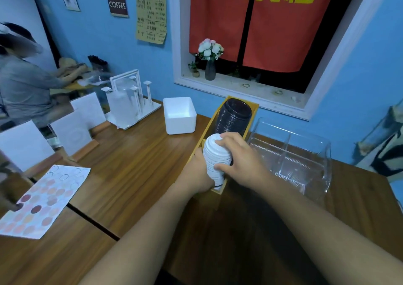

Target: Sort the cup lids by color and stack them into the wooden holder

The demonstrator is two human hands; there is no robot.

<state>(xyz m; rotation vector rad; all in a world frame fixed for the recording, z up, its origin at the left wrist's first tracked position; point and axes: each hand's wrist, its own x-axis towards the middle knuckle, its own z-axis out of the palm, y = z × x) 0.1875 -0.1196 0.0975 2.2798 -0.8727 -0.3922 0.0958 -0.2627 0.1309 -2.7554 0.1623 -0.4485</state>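
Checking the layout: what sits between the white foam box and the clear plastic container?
The wooden holder, with black lids behind and white lids in front, per the head view.

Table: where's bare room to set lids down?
Bare wood lies between the colour-swatch sheet and the wooden holder, in front of the white box. Crowded: both hands at the holder, clear container beside it.

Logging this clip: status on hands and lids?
Both hands gripping white lid stack in wooden holder. Black lid stack seated behind. Nothing obstructing.
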